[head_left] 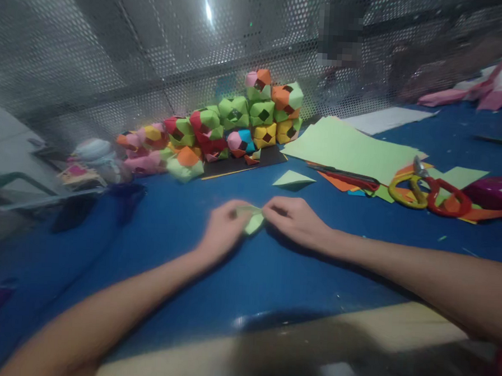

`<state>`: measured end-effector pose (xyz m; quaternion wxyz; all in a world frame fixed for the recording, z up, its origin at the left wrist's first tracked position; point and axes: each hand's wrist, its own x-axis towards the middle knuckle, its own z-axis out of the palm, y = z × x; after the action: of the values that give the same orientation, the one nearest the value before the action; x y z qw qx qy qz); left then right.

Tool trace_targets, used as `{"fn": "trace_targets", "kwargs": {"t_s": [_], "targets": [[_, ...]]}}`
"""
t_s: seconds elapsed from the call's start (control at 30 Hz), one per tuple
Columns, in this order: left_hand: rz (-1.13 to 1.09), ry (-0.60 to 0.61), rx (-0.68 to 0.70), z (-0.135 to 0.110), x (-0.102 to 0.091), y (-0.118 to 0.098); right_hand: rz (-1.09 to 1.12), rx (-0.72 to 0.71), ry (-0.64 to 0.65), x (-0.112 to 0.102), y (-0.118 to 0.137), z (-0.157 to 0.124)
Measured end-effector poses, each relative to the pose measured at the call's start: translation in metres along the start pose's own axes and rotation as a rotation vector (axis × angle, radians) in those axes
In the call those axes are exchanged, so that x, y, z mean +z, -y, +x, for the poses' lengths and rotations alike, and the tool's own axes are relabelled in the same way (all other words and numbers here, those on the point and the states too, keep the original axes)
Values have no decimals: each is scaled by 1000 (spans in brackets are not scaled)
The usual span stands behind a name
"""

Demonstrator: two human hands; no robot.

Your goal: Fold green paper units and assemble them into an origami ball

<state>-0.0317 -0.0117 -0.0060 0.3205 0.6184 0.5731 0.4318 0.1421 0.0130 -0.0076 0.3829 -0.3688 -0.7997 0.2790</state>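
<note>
Between my two hands, over the blue tabletop, is a small light green piece of folded paper (254, 224). My left hand (229, 227) pinches its left side, fingers closed on it. At its upper right corner the thumb and fingertips of my right hand (293, 218) are pressed together on the paper. Some of the folds are hidden by my fingers. Just beyond my hands lies another folded light green paper (294, 179), touched by neither hand.
Folded paper cubes (233, 113) in several colours are stacked at the back. Right of them lie a light green paper stack (354, 146), scissors with red handles (449, 197), a yellow-handled pair (409, 192) and coloured scraps. A perforated metal panel (157, 54) stands behind the blue table (177, 313).
</note>
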Motion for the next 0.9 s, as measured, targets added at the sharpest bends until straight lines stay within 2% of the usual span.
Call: {"fn": "trace_targets", "kwargs": {"t_s": [0.1,0.23,0.37,0.47,0.57,0.63,0.73,0.83,0.9], "targets": [[-3,-45,-36,6,-3,6,11,53,-34,-8,0,5],[-118,-79,-124,19,-9,13,-68,48,-107,-26,-3,14],[-317,-53,-175,29,-13,15,-135,18,-232,-49,-7,25],[-410,-21,-180,35,-16,17,-266,10,-292,-67,-17,35],[-423,-22,-166,41,-20,20,-431,45,-232,-79,-36,42],[-425,-25,-168,44,-21,22,-519,46,-92,-83,-49,44],[-449,1,-165,47,-22,22,-575,-39,89,-80,-65,43],[-448,14,-134,50,-23,21,-578,-61,65,-72,-71,41],[-403,-33,-114,54,-27,22,-573,-57,11,-66,-69,40]]}}
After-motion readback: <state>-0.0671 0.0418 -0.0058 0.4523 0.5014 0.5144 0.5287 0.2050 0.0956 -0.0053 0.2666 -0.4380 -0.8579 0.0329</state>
